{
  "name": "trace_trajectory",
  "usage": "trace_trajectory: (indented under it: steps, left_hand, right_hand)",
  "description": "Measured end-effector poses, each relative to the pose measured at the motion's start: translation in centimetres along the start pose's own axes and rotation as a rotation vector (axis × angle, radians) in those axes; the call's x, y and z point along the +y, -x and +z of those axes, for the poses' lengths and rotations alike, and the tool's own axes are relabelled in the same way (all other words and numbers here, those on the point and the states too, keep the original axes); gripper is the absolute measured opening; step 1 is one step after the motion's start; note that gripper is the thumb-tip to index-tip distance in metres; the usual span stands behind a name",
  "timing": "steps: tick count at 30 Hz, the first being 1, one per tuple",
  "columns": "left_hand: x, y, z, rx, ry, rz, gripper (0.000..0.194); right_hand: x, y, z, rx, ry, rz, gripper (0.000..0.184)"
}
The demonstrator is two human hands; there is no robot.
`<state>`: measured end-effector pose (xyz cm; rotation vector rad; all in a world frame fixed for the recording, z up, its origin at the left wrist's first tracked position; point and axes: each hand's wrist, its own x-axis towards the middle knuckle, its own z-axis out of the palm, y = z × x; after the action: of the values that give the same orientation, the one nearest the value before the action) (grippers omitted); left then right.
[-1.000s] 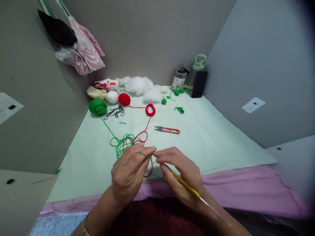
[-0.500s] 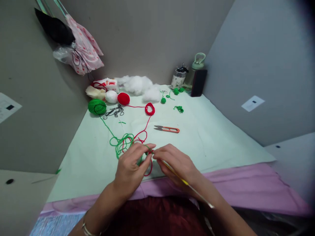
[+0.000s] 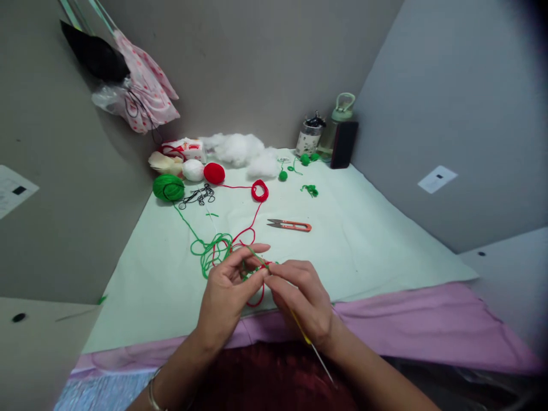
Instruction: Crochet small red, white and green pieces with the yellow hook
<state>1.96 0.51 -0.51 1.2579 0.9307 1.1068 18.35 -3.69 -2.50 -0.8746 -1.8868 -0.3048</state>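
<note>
Between my left thumb and fingers is a small red and green crochet piece (image 3: 266, 266), mostly hidden by the fingertips. Green yarn runs over the raised index finger of my left hand (image 3: 229, 291). My right hand (image 3: 302, 294) grips a crochet hook (image 3: 303, 330) with a yellow handle, its metal shaft pointing down toward my lap. The hook's working tip meets the piece and cannot be made out. A loose tangle of green yarn (image 3: 210, 251) lies just beyond my left hand, with red yarn (image 3: 244, 231) running through it.
Orange thread snips (image 3: 290, 225) lie beyond my hands. Farther back are a green yarn ball (image 3: 168, 188), a red yarn ball (image 3: 214, 173), a red yarn coil (image 3: 260, 191), black cord (image 3: 199, 196) and white stuffing (image 3: 240, 149). A phone (image 3: 344, 145) leans by a bottle (image 3: 330, 134) at the back right.
My right hand has turned, swinging the hook's rear end left and down to a steeper angle. My left index finger has lifted slightly, and the hands are closer together.
</note>
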Motion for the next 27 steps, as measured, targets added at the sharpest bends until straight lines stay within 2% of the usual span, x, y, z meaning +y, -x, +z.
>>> trace_trajectory:
  steps: [3, 7, 12, 15, 19, 27]
  left_hand:
    - [0.2, 0.1, 0.2, 0.053, -0.016, -0.002, 0.040]
    - [0.4, 0.3, 0.4, 0.075, -0.020, -0.003, 0.046]
    - [0.0, -0.2, -0.5, -0.139, 0.180, -0.192, 0.052]
    - [-0.2, -0.8, -1.5, -0.223, 0.206, -0.253, 0.051]
    - [-0.2, -1.2, -2.2, -0.288, 0.084, -0.215, 0.051]
    - [1.1, -0.9, -1.7, -0.195, -0.315, -0.072, 0.052]
  right_hand:
    - [0.1, -0.3, 0.0, 0.017, -0.017, 0.054, 0.026]
    - [0.4, -0.1, -0.2, 0.061, 0.067, -0.012, 0.021]
    - [1.2, 0.3, -1.2, -0.056, -0.025, -0.080, 0.029]
    - [1.9, -0.4, -1.8, -0.137, -0.125, -0.077, 0.024]
    - [2.1, -1.2, -2.4, -0.187, -0.147, -0.032, 0.011]
    - [1.1, 0.0, -3.3, -0.321, -0.149, 0.043, 0.016]
